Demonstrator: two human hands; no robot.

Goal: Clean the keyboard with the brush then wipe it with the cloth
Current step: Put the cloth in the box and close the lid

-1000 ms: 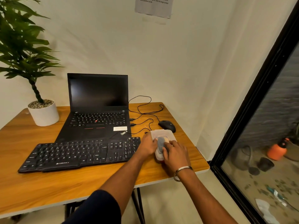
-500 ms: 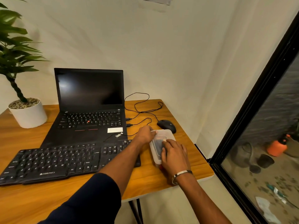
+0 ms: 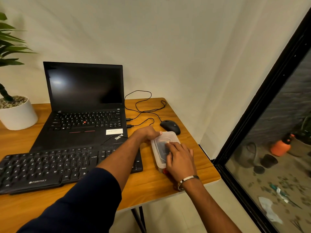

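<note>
The fingers of the right hand are now laid flat on the lid of the plastic box, where a grey tool was gripped a second ago. The left hand pinches the box's far corner. The box seems to be closed, so brushing seems finished. The keyboard lies untouched on the bench, just left of the box.

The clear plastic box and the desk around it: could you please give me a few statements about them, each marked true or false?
1. Both hands are on the clear plastic box. True: left hand at its far corner, right hand on top.
2. The mouse lies beyond the box. True.
3. The laptop is closed. False: it is open, screen dark.
4. The keyboard lies right of the box. False: left of it.
</note>
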